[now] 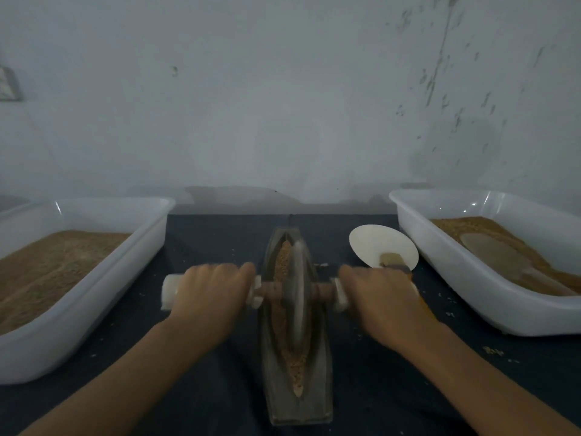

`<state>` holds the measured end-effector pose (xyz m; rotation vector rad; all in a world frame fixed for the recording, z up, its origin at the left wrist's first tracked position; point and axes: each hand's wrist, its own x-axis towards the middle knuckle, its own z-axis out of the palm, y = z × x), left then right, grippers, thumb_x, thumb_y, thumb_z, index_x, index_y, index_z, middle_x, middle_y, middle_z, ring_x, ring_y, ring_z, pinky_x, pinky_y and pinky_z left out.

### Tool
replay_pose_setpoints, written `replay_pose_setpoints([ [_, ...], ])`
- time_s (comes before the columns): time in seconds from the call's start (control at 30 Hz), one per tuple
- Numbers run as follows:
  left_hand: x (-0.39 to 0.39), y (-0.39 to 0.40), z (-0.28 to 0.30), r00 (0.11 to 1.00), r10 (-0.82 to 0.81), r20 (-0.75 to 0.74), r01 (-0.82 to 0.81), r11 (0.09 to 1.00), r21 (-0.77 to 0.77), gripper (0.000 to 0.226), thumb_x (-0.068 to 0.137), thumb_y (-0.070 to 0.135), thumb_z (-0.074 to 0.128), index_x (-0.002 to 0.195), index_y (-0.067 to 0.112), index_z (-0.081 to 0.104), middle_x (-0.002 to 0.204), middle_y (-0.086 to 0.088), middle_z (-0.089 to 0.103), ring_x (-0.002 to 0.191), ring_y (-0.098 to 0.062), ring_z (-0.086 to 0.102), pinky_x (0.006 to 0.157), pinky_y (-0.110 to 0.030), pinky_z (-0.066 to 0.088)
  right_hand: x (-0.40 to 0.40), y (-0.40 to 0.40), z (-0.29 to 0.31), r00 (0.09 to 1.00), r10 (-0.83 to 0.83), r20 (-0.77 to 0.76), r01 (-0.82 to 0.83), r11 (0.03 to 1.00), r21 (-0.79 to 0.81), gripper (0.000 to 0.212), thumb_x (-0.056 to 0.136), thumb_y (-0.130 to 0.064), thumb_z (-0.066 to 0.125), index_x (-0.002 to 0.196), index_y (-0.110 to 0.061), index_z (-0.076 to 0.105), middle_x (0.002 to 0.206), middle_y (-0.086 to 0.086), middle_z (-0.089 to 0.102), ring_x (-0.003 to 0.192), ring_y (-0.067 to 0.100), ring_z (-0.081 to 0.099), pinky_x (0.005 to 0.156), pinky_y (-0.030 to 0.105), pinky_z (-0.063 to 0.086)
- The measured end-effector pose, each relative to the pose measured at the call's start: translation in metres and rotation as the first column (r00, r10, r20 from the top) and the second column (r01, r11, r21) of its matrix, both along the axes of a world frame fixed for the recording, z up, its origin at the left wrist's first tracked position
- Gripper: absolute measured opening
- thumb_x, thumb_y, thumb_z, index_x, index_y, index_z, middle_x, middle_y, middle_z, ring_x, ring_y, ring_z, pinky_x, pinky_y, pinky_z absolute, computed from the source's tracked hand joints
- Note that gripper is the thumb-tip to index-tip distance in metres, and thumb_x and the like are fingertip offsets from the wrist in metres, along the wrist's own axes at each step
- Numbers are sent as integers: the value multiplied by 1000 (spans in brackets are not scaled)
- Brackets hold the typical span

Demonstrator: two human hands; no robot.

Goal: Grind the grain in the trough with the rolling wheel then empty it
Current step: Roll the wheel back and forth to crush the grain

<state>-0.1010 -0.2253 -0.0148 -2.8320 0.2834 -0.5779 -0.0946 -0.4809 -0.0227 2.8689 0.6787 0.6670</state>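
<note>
A: Head view, grips first. What does each hold?

B: The left hand (211, 292) curls round the white left handle (169, 291) of the axle; the right hand (379, 302) curls round the right handle (341, 294). Both grips are closed on the handles, knuckles up.

A: And the wheel?

B: The rolling wheel (297, 297) stands upright on its edge in the slot of the trough (298, 401), about midway along it, blurred. The grain (284, 309) lies in the slot, showing ahead of, beside and behind the wheel.

A: Surroundings?

B: The trough lies lengthwise on the dark-covered desk (220, 388), between the forearms. A white round dish (382, 245) with a small brown scoop sits just beyond the right hand. A white left tub (147, 247) and a white right tub (440, 262) flank the trough, each holding brown grain. Stray grains dot the cloth.
</note>
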Motion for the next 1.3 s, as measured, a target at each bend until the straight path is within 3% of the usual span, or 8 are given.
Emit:
replay_pose_setpoints([
  [0.17,-50,12,1,999,39,-1,-39,999,4,35,79,46,55,75,37,22,68,12,39,58,-7,35,51,-28,19,-38,-2,12,983,79,163,-78,997,-10,48,29,-19,87,64,-21,54,51,-3,51,39,15,47,37,26,31],
  [0.37,11,8,-15,996,76,-43,-81,988,-133,27,83,38,59,80,34,33,67,11,39,62,-13,40,58,-30,30,23,18,16,999,-30,18,32,994,-103,25,79,-23,67,96,-21,48,91,0,64,78,23,62,60,31,33],
  [0.57,57,14,-20,999,41,10,-38,983,-180,28,82,37,63,77,32,36,69,9,47,64,-16,51,58,-31,33,69,32,25,993,-58,102,71,989,-127,13,85,-15,57,97,-15,51,94,7,65,83,31,63,58,34,29],
  [0.73,11,16,-18,997,37,-71,-46,990,-130,27,83,41,59,76,34,34,64,11,41,58,-9,42,54,-27,31,9,18,21,1000,13,-23,-15,993,-118,29,79,-21,68,101,-20,49,94,0,63,81,22,62,61,33,35],
  [0.87,-35,22,-12,999,-15,28,15,1000,-1,44,72,48,66,68,37,24,60,15,34,47,-4,23,46,-23,10,-35,2,14,994,75,73,-68,994,-88,43,47,-23,85,77,-24,54,62,-4,57,50,14,54,47,30,45],
  [0.93,-37,23,-8,999,-29,21,29,999,14,43,74,47,65,72,37,23,62,14,35,50,-5,26,47,-25,13,-35,1,13,995,82,55,-80,996,-37,48,35,-18,88,70,-22,54,55,-4,54,43,14,50,38,30,41],
  [1.1,14,10,-3,999,34,-43,-37,997,-66,19,84,37,57,86,33,38,86,7,60,76,-18,57,62,-32,35,26,12,10,999,-53,2,53,995,-82,28,79,-27,68,96,-24,46,90,-3,63,75,19,60,59,30,31],
  [1.3,58,5,1,1000,25,-4,-25,995,-99,14,85,31,59,94,28,48,95,2,65,86,-25,63,65,-33,41,70,24,8,987,-146,74,148,989,-28,22,83,-23,65,96,-20,48,94,2,65,80,23,63,63,33,42],
])
